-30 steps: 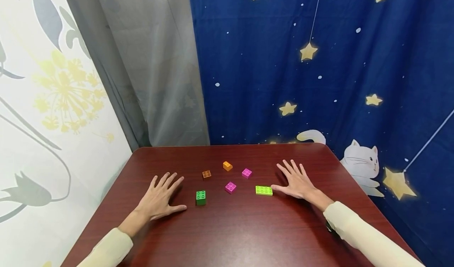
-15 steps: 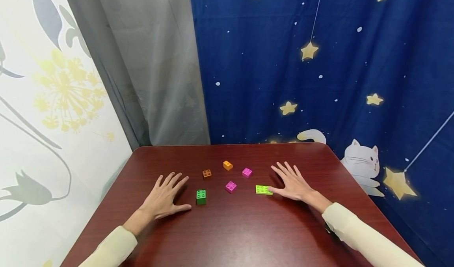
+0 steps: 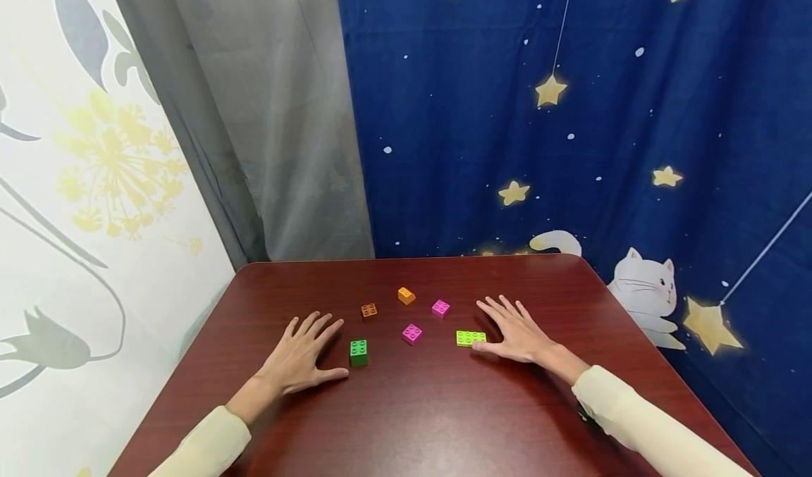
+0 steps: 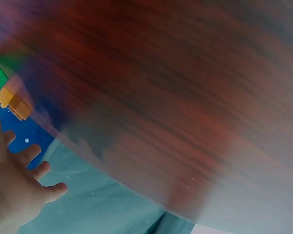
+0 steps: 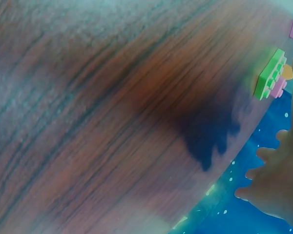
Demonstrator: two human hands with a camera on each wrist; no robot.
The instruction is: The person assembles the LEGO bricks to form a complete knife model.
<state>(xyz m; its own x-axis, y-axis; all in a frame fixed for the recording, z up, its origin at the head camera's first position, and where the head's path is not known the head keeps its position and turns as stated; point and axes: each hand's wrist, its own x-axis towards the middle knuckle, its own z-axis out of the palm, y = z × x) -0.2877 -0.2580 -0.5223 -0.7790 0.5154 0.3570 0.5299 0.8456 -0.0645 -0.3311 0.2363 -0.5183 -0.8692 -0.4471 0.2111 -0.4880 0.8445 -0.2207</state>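
Note:
My left hand (image 3: 303, 357) hovers over the left of the table, fingers spread, its thumb tip just short of a green block (image 3: 358, 352). Over on the right, my right hand (image 3: 517, 336) has its fingers spread too, and its thumb overlaps the near right corner of a flat lime-green block (image 3: 471, 338). Between the hands lie two magenta blocks, a nearer one (image 3: 411, 334) and a farther one (image 3: 440, 308). A brown block (image 3: 368, 311) and an orange block (image 3: 406, 295) sit farther back. Neither hand holds anything.
The dark red-brown wooden table (image 3: 406, 420) has rounded far corners. Behind its far edge hang a grey curtain (image 3: 304, 146) and a blue star-patterned curtain (image 3: 469, 132). A white patterned wall hanging (image 3: 114, 265) runs along the left side.
Both hands have moved inward: the left hand to the right, nearer the green block, and the right hand to the left, its thumb now over the lime-green block. The blocks stay put.

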